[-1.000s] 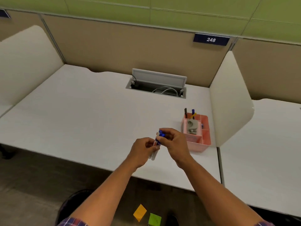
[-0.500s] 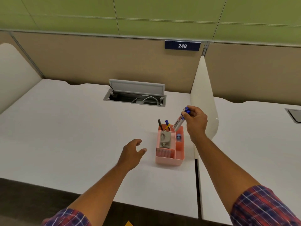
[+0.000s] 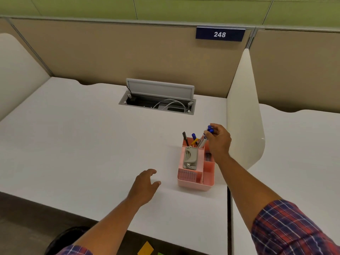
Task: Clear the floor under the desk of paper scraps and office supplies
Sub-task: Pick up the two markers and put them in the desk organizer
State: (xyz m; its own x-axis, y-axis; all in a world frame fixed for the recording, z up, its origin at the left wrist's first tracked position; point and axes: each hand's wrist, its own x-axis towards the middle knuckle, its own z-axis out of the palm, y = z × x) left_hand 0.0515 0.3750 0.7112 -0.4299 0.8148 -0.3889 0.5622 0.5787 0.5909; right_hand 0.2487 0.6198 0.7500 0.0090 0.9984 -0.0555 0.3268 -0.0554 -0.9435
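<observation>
A pink desk organizer (image 3: 195, 184) stands on the white desk (image 3: 82, 144) near the right divider. It holds a grey hole punch (image 3: 190, 160), a black pen and a blue pen. My right hand (image 3: 219, 139) grips white markers with blue caps (image 3: 205, 138) by their tops, their lower ends inside the organizer's back compartment. My left hand (image 3: 146, 184) hovers over the desk left of the organizer, fingers apart and holding nothing. An orange sticky note (image 3: 145, 248) and a green scrap (image 3: 161, 253) lie on the floor below the desk's front edge.
An open cable hatch (image 3: 158, 100) with white cables sits at the desk's back. A cream divider panel (image 3: 242, 115) stands right of the organizer, with another desk (image 3: 294, 153) beyond it. A dark shoe (image 3: 62, 240) shows on the floor at bottom left.
My left hand let go of the markers and dropped to the desk. My right hand carried them to the organizer and lowered them into its back compartment.
</observation>
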